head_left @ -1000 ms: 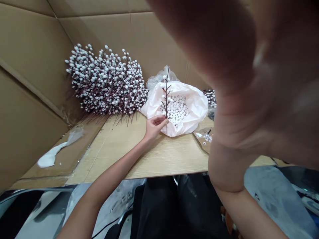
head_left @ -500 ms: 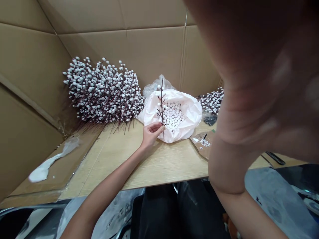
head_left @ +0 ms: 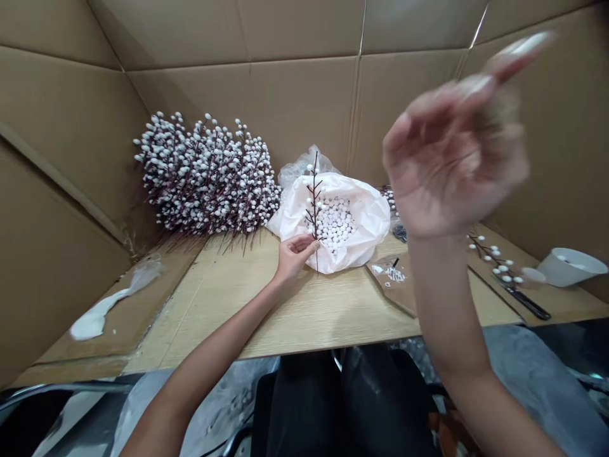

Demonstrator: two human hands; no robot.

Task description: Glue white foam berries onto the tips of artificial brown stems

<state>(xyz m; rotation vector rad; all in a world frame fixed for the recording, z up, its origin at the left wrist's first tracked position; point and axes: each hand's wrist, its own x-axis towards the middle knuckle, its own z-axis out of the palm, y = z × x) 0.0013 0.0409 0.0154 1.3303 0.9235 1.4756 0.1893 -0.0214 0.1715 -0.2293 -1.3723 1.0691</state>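
My left hand (head_left: 297, 257) pinches a dark brown twig (head_left: 314, 209) near its lower end, thumb against fingers. The twig stands upright, mostly bare, with a few white berries on it. Right behind it lies a white plastic bag (head_left: 371, 206), its mouth spread wide, with many loose white berries (head_left: 337, 222) inside. My right hand (head_left: 457, 149) is raised in the air on the right, blurred, palm towards me. One finger stretches out to the upper right while others bend loosely; nothing shows in the palm.
A big pile of berry branches (head_left: 209, 178) lies at the back left. Cardboard walls (head_left: 304, 95) enclose the table (head_left: 295, 324). To the right are a cardboard piece (head_left: 399, 289) with white smears, a berry branch (head_left: 495, 257), a black-handled tool (head_left: 530, 304) and a white cup (head_left: 571, 266).
My right hand has moved away from close before the camera and now shows whole, uncovering the right side of the table. My left hand still holds the twig by the bag. The view has shifted slightly.
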